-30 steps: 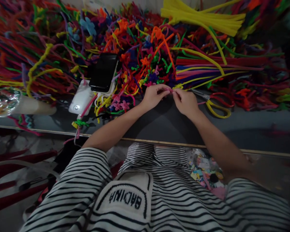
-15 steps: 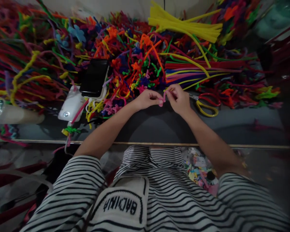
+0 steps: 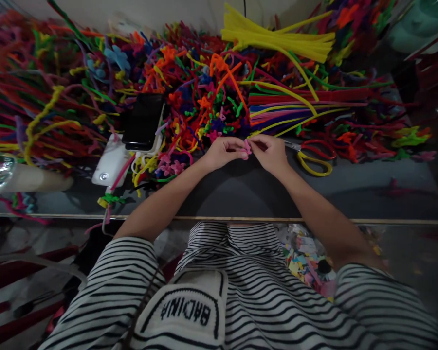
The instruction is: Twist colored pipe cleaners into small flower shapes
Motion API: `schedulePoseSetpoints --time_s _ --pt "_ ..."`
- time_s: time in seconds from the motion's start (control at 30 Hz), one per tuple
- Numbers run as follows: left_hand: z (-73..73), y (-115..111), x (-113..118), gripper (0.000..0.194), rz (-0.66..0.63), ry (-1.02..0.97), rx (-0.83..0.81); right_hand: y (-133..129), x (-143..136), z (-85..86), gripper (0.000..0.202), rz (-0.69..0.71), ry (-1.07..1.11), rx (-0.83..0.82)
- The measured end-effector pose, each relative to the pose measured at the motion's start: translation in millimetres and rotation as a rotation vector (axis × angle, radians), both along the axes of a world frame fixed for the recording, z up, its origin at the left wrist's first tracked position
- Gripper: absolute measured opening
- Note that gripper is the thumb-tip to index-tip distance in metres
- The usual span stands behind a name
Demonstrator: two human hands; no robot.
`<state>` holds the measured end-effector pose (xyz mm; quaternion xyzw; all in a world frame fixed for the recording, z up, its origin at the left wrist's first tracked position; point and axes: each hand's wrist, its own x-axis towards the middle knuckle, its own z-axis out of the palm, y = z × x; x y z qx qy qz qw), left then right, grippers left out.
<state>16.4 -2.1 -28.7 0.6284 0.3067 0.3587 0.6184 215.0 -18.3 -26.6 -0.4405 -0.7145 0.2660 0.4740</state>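
1. Bench (image 3: 248, 197): dk grey, under the fingers (image 3: 235, 141); bare strip on their body side, pale front edge.
2. Pile of fuzzy stems (image 3: 190, 92): multicol., tangled, beyond fingers, running well out L & R; some bits flower-shaped.
3. Yellow bundle (image 3: 277, 39): atop pile, beyond fingers & a bit R, well apart.
4. Straight stems (image 3: 299, 107): mixed cols, side by side, beyond fingers to R, nearer than #3.
5. Cup (image 3: 40, 178): clear lid, far L of fingers.
6. L hand (image 3: 221, 151) & R hand (image 3: 272, 151): close tog. over bench, fingers facing across.
7. Scissors (image 3: 295, 146): red/yellow handles, just R of R-hand fingers; blades partly hidden.
8. Phone (image 3: 143, 121): dark screen showing, L of fingers & a bit beyond.
9. White device (image 3: 111, 158): w/ cable, farther L of fingers than phone.
10. Pink fuzzy piece (image 3: 247, 147): btwn both hands; L thumb & index pinched on it, R fingertips clamped on its R side. Exact shape too sm. to tell.
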Motion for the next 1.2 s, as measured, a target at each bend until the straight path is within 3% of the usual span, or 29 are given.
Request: schedulePoseSetpoints --time_s 0.27,0.57,0.93,1.2 --pt "-6.3 2.2 2.5 0.071 0.060 -0.089 -0.045 -2.2 0.3 -1.5 0.030 0.097 -0.024 0.000" --pt "-7.2 1.8 1.4 0.064 0.147 -0.104 -0.003 -4.0 2.2 2.2 0.032 0.070 0.018 0.083" --pt "-5.0 -1.3 6.0 0.056 0.248 -0.193 -0.064 -5.8 0.3 3.0 0.034 0.076 -0.033 0.226" --pt "-4.6 -4.2 10.7 0.045 0.343 -0.160 -0.152 -7.2 2.4 9.8 0.049 0.052 -0.135 0.081"
